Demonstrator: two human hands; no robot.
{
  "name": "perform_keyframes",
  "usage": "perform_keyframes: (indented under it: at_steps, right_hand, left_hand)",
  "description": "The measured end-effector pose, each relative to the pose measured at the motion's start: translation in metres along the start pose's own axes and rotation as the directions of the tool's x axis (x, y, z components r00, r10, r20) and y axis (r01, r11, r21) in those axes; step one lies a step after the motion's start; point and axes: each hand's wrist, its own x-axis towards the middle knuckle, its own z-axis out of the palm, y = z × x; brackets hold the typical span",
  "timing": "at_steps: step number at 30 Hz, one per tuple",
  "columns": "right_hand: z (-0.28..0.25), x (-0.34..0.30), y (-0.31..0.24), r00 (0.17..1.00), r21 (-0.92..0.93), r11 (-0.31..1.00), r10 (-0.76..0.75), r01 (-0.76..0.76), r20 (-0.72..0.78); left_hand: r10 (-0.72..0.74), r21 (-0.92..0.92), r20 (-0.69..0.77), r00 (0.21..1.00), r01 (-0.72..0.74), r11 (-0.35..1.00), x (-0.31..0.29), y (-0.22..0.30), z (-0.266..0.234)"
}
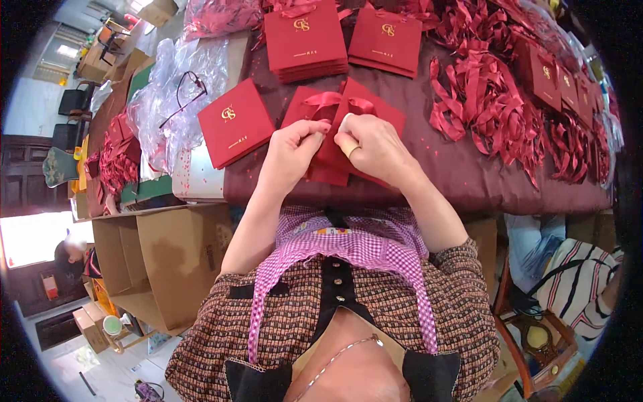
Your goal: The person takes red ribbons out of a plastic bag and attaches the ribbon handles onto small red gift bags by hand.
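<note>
Two red paper gift bags, one of them this gift bag (pixel 328 171), lie open-side up under my hands, partly covered by them. My left hand (pixel 289 149) is closed in a pinch at the bag's middle, thumb against forefinger. Close beside it, my right hand (pixel 380 146) is also pinched, with a tan band round one finger. Between and just beyond the fingertips, red satin ribbon (pixel 323 99) stands up in loops. The fingers hide the ribbon ends. To the left of my left hand rests a neat stack of flat red gift bags (pixel 236 126).
More bag stacks (pixel 307 41) stand at the far side. Heaps of loose red ribbon (pixel 492 107) cover the table's right. Clear plastic wrapping (pixel 175 100) with eyeglasses (pixel 191 90) on it lies left. An open cardboard box (pixel 174 261) sits below the table edge. Another person sits right.
</note>
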Motion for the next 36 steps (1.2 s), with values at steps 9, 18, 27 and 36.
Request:
perform_keyframes:
  at_steps: [9,18,27,36]
  right_hand:
    - [-0.012,-0.008,-0.012,0.999,0.106,0.994,-0.037,0.034,0.027]
    - [-0.034,0.011,-0.011,0.935,-0.192,0.915,-0.351,0.354,0.053]
    - [-0.039,0.017,0.007,0.873,0.134,0.893,-0.449,0.430,0.192]
    - [-0.055,0.008,0.015,0.863,0.243,0.901,-0.421,0.361,0.279]
  left_hand:
    - [0.164,0.333,0.198,0.966,-0.224,0.916,0.003,0.002,-0.008]
    - [0.237,0.394,0.236,0.942,-0.316,0.863,0.000,0.010,-0.001]
    - [0.097,0.349,0.305,0.947,-0.206,0.914,-0.001,0.004,-0.004]
    - [-0.119,-0.241,-0.084,0.989,0.096,0.966,0.023,-0.001,-0.040]
